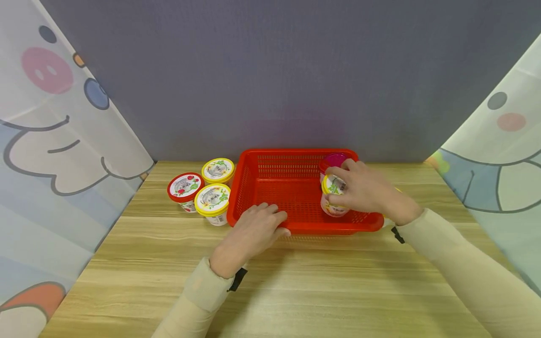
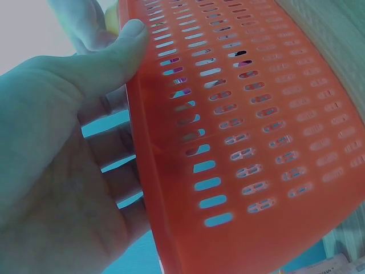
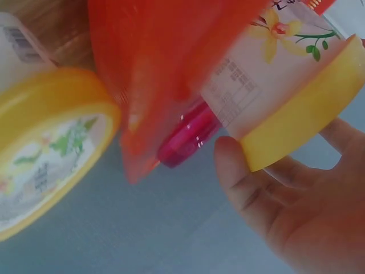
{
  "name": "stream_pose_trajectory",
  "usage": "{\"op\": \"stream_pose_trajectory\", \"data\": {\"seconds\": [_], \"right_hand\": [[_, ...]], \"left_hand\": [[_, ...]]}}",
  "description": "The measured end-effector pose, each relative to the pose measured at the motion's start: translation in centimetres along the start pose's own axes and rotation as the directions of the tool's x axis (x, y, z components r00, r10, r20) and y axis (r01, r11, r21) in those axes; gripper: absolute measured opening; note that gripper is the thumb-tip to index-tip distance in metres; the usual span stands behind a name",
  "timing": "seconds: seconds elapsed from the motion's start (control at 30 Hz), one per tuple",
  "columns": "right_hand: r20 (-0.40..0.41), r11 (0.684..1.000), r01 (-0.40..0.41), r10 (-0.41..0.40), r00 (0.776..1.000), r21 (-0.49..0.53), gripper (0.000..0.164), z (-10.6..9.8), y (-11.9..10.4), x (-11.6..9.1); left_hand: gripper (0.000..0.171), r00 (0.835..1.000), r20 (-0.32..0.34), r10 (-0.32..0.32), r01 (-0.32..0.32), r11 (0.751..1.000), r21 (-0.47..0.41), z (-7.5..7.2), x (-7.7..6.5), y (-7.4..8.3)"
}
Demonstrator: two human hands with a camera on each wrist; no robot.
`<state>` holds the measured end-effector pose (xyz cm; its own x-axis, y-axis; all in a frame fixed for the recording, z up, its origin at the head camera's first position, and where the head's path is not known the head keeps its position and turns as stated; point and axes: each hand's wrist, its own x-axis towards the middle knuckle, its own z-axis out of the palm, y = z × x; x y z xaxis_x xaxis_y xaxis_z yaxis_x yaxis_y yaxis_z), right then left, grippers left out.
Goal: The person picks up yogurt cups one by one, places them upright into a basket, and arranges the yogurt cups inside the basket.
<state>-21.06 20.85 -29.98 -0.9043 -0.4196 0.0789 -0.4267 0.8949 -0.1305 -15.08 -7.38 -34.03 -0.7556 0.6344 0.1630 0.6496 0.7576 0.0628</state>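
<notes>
A red plastic basket (image 1: 287, 226) with slotted sides stands on the wooden table. My left hand (image 1: 258, 227) grips its front rim; in the left wrist view the thumb (image 2: 134, 37) lies over the rim and the fingers pass behind it. Inside the basket at its right end, my right hand (image 1: 359, 187) holds a tub with a yellow lid (image 1: 333, 185) by the lid. Its side (image 3: 274, 63) has a printed yellow flower in the right wrist view. Right behind this tub is another with a magenta lid (image 1: 336, 161), partly covered by the right hand.
Left of the basket are a red-lidded tub (image 1: 186, 186) and two yellow-lidded tubs (image 1: 218, 169), (image 1: 212, 199). Another yellow-lidded tub (image 3: 51, 154) is right of the basket, mostly hidden under my right wrist in the head view. A grey wall (image 1: 270, 75) rises behind the table.
</notes>
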Motion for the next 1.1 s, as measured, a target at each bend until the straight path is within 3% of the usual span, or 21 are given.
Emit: {"op": "stream_pose_trajectory", "data": {"seconds": [1.1], "right_hand": [[0.063,0.998,0.058,-0.057,0.996,-0.015,0.068,3.5,-0.1,-0.5]], "left_hand": [[0.026,1.000,0.000,0.005,-0.005,1.000,0.005,0.1,-0.1,0.0]]}}
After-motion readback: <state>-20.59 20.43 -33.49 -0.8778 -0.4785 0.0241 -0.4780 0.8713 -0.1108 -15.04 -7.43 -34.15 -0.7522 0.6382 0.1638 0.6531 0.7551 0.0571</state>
